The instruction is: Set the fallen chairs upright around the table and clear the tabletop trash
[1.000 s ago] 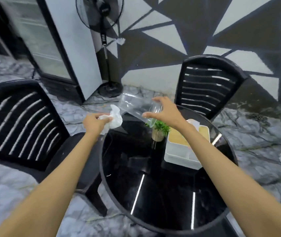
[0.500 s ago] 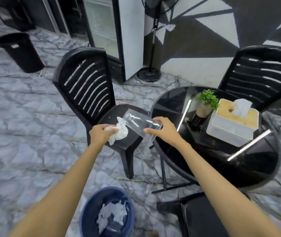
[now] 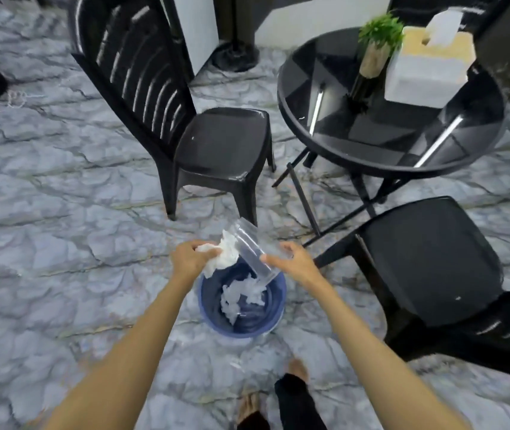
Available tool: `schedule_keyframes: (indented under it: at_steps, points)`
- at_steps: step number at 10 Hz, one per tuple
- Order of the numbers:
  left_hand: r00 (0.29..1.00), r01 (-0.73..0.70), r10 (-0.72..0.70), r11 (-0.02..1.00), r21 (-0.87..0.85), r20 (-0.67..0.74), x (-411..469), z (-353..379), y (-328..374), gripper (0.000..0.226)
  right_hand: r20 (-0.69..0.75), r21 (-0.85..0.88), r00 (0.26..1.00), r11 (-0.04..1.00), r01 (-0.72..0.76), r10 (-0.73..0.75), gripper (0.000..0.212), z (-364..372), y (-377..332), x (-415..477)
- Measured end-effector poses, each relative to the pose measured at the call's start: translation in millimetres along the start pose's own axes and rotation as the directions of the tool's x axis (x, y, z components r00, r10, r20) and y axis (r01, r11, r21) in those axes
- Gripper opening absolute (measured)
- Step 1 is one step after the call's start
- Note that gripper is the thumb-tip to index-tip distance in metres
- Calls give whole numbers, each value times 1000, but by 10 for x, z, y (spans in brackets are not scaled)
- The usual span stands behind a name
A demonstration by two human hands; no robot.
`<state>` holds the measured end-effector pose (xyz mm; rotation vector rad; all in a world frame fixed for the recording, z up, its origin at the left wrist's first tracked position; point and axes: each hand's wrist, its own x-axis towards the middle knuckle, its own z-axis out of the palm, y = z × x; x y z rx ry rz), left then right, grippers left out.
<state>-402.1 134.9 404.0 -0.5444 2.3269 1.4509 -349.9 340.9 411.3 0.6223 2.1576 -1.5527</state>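
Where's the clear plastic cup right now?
In the head view, low centre: the clear plastic cup is tilted over the blue bin, at the right hand fingertips, beside the crumpled tissue in the left hand.

Trash held over the bin

The left hand gripped a crumpled tissue; the right hand held a clear plastic cup above the blue bin.

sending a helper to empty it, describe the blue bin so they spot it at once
On the marble floor, just short of the round black table, sits the blue bin under both hands. It is the only blue thing, with white tissue inside.
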Motion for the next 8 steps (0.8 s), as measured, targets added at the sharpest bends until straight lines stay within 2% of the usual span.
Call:
schedule_keyframes:
  at_steps: [1,3,4,5,6,7,8]
  points:
    - [999,43,-44,997,58,4,5,130,-411,25,0,60,994,992,-114,114,67,248,415,-33]
    - [995,97,-95,990,103,-23,391,569,-1321,27,-37,100,981,977,-188,193,61,763,1279,440]
    - [994,110,-106,984,137,-31,698,830,-1815,29,-31,121,977,971,-204,209,37,1042,1761,854]
    - [995,103,-105,983,150,0,991,1094,-2286,33,-33,112,981,976,-187,191,31,1326,2219,1287]
    - [994,102,-107,986,133,36,1151,1272,-2604,41,-7,116,983,976,-183,186,65,1495,2480,1513]
    - [996,70,-76,991,113,51,1237,1351,-2750,45,-7,121,980,973,-196,198,76,1565,2640,1576]
    - [997,51,-59,989,137,57,1154,1332,-2694,44,3,122,979,971,-204,205,73,1539,2652,1479]
